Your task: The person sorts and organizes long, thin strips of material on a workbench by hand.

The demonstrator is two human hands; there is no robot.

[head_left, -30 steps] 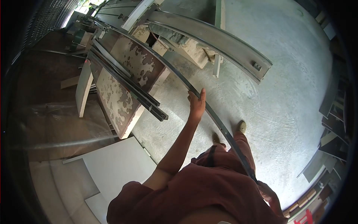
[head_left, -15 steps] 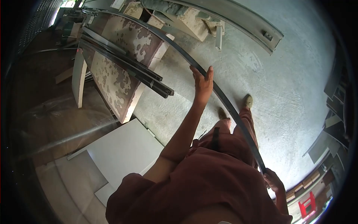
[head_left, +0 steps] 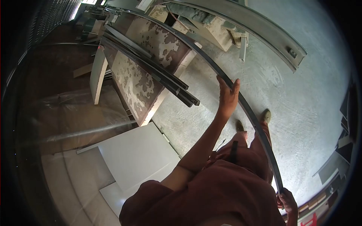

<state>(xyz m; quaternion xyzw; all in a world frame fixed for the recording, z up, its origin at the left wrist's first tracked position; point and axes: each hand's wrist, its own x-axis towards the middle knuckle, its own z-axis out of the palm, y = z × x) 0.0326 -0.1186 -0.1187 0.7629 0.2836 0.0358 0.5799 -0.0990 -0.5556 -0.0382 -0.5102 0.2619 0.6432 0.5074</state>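
Head view. Floor (head_left: 301,98), pale concrete: the shoes (head_left: 267,115) stand on it; a settled stance, in judgement, helps the hold. Long dark strip (head_left: 249,113), one: runs from the far left, past the mottled surface (head_left: 132,88), to the near right by the body; best borne evenly between two hands, its long far stretch watched. Metal beam (head_left: 260,30), far right: looks apart from the strip; that gap deserves care. Dark bars (head_left: 169,83), several, lying along the mottled surface: ends jut past its edge toward the left forearm, which is best held clear. Left hand (head_left: 228,98): holds the strip in the fork of thumb and fingers; suited to bearing and guiding without squeezing. Right hand (head_left: 287,201): fingers curled round the strip's near end; a firm grip here steadies the whole length.

Obscured or doubtful. Plastic sheeting (head_left: 79,109), left: what lies beneath is dim. Strip: far end lost among clutter, any support there unclear; true curve uncertain, since the wide lens bends lines. Red article (head_left: 311,219), near right: cut off by the frame, unidentified. Left fingers: undersides hidden. Strip's near tip: covered by the right hand.
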